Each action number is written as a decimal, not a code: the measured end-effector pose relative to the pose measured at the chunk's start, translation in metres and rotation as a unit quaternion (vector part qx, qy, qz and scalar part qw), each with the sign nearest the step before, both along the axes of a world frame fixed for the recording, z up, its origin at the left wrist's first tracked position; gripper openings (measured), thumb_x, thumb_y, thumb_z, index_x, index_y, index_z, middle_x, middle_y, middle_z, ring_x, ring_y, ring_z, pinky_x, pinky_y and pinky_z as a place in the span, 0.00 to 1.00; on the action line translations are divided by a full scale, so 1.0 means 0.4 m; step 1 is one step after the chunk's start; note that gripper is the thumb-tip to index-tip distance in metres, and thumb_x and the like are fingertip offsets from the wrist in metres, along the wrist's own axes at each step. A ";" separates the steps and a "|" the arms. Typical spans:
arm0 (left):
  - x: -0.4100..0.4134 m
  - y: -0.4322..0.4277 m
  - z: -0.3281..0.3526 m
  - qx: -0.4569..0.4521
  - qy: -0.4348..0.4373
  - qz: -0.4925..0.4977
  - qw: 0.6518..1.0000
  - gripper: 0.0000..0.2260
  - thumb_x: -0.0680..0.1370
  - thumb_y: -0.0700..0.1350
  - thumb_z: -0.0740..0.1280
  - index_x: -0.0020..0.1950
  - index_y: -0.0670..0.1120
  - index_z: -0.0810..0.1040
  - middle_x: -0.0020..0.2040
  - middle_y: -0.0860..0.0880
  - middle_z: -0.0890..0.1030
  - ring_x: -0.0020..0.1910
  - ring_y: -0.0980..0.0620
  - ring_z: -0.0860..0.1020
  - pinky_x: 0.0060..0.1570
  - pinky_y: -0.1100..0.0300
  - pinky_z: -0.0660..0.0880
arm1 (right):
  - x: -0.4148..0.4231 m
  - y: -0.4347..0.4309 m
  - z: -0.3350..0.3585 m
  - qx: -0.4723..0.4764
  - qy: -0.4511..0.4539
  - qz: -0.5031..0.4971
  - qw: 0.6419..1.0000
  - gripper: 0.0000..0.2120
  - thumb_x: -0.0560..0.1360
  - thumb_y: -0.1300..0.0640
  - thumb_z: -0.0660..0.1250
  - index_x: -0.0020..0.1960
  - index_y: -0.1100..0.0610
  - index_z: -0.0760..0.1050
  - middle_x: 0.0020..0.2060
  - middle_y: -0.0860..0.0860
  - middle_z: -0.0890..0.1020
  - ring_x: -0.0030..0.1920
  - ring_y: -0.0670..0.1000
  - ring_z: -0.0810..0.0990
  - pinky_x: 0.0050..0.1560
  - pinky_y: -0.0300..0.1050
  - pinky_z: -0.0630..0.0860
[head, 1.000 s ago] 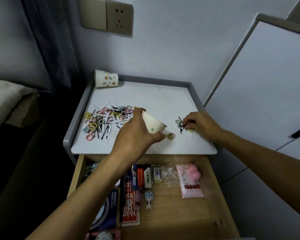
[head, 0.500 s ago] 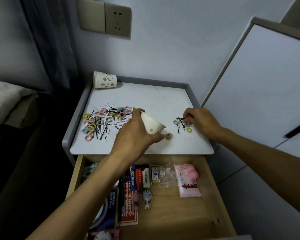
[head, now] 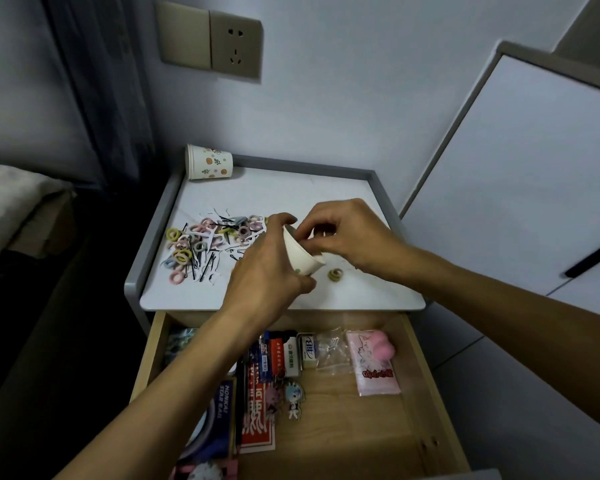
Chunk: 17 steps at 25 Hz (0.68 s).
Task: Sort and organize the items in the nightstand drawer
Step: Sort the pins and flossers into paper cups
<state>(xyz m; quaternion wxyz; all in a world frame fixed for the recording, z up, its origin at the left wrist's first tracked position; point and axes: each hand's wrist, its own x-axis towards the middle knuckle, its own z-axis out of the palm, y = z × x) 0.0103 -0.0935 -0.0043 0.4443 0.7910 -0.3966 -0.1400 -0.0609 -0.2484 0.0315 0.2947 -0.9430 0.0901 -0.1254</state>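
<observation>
My left hand (head: 267,271) grips a white paper cup (head: 302,256), tilted with its mouth up and to the left, over the nightstand top (head: 291,188). My right hand (head: 347,233) hovers at the cup's mouth with curled, pinched fingers; what they hold is hidden. One green hair tie (head: 335,274) lies just right of the cup. A pile of hair ties and black hairpins (head: 205,242) is spread on the left of the top. Below, the wooden drawer (head: 426,393) stands open.
A second patterned paper cup (head: 209,167) lies on its side at the back left corner. The drawer holds a pink packet (head: 373,363), small boxes (head: 284,355), keychain figures (head: 293,398), a red card (head: 257,420) and a dark blue box (head: 219,420). A bed edges the left, a white cabinet the right.
My right hand left the small heap of pins at the right of the top and moved left to the cup's mouth. The left hand tipped the cup more upright.
</observation>
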 end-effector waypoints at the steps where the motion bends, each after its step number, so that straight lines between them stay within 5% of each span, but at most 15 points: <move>1: 0.002 0.001 0.000 -0.003 0.002 0.004 1.000 0.39 0.66 0.44 0.79 0.71 0.53 0.61 0.60 0.50 0.76 0.52 0.48 0.77 0.45 0.55 0.74 | -0.004 -0.003 -0.004 0.037 -0.021 -0.047 0.998 0.05 0.70 0.63 0.75 0.45 0.55 0.84 0.39 0.46 0.84 0.37 0.43 0.79 0.41 0.36 0.75; 8: -0.003 -0.001 0.008 -0.034 0.018 0.020 0.999 0.39 0.64 0.51 0.80 0.69 0.53 0.63 0.56 0.53 0.73 0.53 0.49 0.75 0.50 0.52 0.76 | -0.020 -0.027 -0.033 0.209 0.016 -0.129 0.969 0.05 0.75 0.62 0.71 0.49 0.63 0.83 0.37 0.57 0.84 0.32 0.45 0.79 0.37 0.40 0.77; 12: 0.004 0.001 0.004 -0.033 0.027 0.029 0.999 0.38 0.65 0.51 0.80 0.68 0.53 0.64 0.57 0.52 0.75 0.54 0.48 0.75 0.50 0.53 0.75 | -0.048 -0.186 -0.074 0.064 0.092 -0.308 0.945 0.05 0.73 0.60 0.74 0.45 0.62 0.84 0.36 0.55 0.85 0.31 0.45 0.81 0.45 0.45 0.80; 17: 0.005 -0.005 0.003 -0.019 0.039 0.027 0.999 0.38 0.65 0.51 0.80 0.68 0.52 0.63 0.59 0.50 0.76 0.56 0.47 0.76 0.54 0.48 0.76 | -0.043 -0.247 -0.144 -0.006 0.181 -0.336 0.924 0.10 0.70 0.54 0.77 0.41 0.62 0.84 0.32 0.54 0.84 0.37 0.50 0.82 0.50 0.46 0.79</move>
